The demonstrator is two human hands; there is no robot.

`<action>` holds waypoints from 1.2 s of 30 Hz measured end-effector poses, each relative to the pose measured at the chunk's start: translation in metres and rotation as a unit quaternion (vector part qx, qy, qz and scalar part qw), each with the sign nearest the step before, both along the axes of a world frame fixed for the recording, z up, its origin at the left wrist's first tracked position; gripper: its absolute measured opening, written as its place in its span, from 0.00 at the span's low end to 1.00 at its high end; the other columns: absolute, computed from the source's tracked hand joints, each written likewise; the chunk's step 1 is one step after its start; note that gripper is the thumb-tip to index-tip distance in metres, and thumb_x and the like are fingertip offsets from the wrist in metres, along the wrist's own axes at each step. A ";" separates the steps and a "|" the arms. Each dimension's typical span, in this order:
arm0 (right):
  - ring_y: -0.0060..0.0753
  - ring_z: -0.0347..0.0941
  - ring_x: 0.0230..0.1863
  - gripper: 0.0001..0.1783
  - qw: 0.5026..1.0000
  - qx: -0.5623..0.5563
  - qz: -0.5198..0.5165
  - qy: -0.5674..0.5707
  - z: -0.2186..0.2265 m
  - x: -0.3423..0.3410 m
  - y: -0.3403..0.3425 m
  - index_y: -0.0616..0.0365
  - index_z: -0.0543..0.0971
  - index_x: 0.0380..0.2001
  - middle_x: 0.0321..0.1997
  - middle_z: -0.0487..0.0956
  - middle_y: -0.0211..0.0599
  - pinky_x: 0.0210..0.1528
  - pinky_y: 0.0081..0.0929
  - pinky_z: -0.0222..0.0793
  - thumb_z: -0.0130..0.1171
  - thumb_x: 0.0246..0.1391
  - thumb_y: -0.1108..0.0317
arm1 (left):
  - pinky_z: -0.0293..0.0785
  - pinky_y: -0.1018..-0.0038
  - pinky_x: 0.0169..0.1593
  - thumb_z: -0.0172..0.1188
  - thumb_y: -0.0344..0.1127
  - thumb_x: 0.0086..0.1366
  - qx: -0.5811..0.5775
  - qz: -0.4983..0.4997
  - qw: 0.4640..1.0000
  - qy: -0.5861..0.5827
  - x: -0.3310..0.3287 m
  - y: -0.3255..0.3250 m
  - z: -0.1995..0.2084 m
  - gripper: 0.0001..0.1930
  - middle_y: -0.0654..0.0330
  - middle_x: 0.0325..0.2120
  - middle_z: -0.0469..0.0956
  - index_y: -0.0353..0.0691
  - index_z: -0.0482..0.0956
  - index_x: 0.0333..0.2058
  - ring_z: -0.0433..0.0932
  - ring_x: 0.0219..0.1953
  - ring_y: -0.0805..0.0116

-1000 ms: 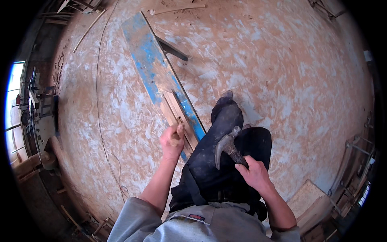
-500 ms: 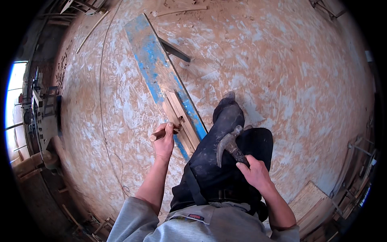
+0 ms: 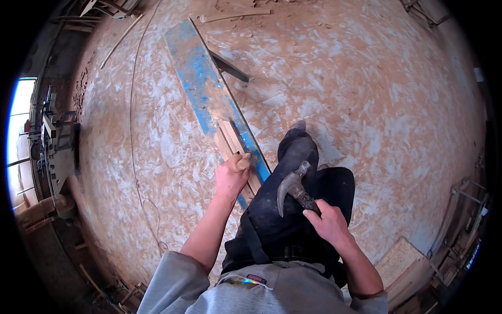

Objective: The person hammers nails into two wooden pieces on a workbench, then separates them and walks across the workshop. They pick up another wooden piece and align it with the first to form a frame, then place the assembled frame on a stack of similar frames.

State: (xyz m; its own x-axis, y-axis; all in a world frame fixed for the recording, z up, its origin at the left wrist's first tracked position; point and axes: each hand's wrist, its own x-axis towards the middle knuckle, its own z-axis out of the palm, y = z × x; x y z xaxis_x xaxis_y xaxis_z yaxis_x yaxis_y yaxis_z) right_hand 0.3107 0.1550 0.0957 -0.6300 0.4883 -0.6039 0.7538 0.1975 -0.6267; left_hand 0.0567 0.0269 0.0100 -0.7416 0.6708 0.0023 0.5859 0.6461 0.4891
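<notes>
My left hand (image 3: pixel 230 178) is closed round the wooden handle of a chisel (image 3: pixel 243 162), held roughly upright over a pale wooden workpiece (image 3: pixel 226 137). The chisel's blade is hidden beneath the fist, so I cannot tell whether its tip touches the wood. That workpiece, with a groove or joint line along it, lies lengthwise on a narrow bench (image 3: pixel 194 68) with worn blue paint. My right hand (image 3: pixel 330 224) grips a claw hammer (image 3: pixel 295 187) by its dark handle; the head is above my thigh, apart from the chisel.
One bench leg (image 3: pixel 229 67) slants out to the right. A thin cable (image 3: pixel 133 131) runs along the floor at left. Machinery (image 3: pixel 57 146) stands by the left window. A wooden board (image 3: pixel 400 261) lies at lower right, and a long strip (image 3: pixel 121 41) at upper left.
My left hand has moved right and turned the chisel from lying sideways to upright over the workpiece. The hammer has shifted slightly left in my right hand.
</notes>
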 end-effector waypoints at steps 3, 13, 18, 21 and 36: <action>0.60 0.77 0.31 0.22 1.000 0.021 -0.006 0.021 -0.001 0.007 0.001 0.64 0.75 0.40 0.25 0.78 0.56 0.31 0.45 0.70 0.62 0.55 0.53 | 0.77 0.57 0.30 0.60 0.48 0.63 -0.106 -0.034 0.994 -0.022 -0.003 0.014 0.001 0.16 0.50 0.19 0.79 0.41 0.77 0.24 0.80 0.25 0.46; 0.60 0.77 0.31 0.20 0.997 -0.014 -0.075 -0.018 -0.002 0.029 0.004 0.63 0.75 0.37 0.25 0.78 0.55 0.32 0.45 0.70 0.62 0.56 0.54 | 0.73 0.76 0.26 0.58 0.38 0.70 0.213 0.193 0.895 -0.341 -0.031 -0.008 0.011 0.16 0.60 0.19 0.79 0.31 0.78 0.26 0.77 0.20 0.74; 0.61 0.77 0.31 0.21 0.999 -0.004 -0.046 -0.005 0.006 0.016 0.007 0.63 0.75 0.39 0.25 0.78 0.55 0.32 0.45 0.70 0.62 0.56 0.53 | 0.75 0.76 0.30 0.58 0.38 0.70 0.288 0.190 0.869 -0.355 -0.017 -0.035 -0.011 0.14 0.57 0.24 0.81 0.31 0.77 0.31 0.78 0.25 0.73; 0.61 0.77 0.31 0.21 1.000 0.002 -0.030 -0.001 0.006 0.014 0.008 0.62 0.75 0.39 0.25 0.78 0.56 0.32 0.45 0.70 0.62 0.56 0.53 | 0.76 0.75 0.32 0.57 0.37 0.70 0.307 0.192 0.859 -0.363 -0.016 -0.046 -0.022 0.13 0.55 0.27 0.81 0.30 0.75 0.35 0.79 0.27 0.70; 0.64 0.75 0.30 0.21 1.000 0.002 -0.010 -0.008 -0.002 0.009 0.003 0.64 0.72 0.32 0.24 0.76 0.57 0.30 0.47 0.68 0.62 0.56 0.54 | 0.76 0.71 0.30 0.62 0.39 0.66 0.207 0.101 0.950 -0.210 -0.005 -0.045 -0.037 0.10 0.56 0.23 0.81 0.38 0.77 0.30 0.79 0.23 0.66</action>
State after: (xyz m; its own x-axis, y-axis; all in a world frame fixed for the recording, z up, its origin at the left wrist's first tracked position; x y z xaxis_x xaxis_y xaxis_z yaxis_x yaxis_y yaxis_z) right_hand 0.3196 0.1584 0.0939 -0.6108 0.5021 -0.6122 0.7673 0.1848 -0.6140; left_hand 0.0516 -0.0184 -0.0270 -0.8493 0.5203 -0.0896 0.1670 0.4257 0.8893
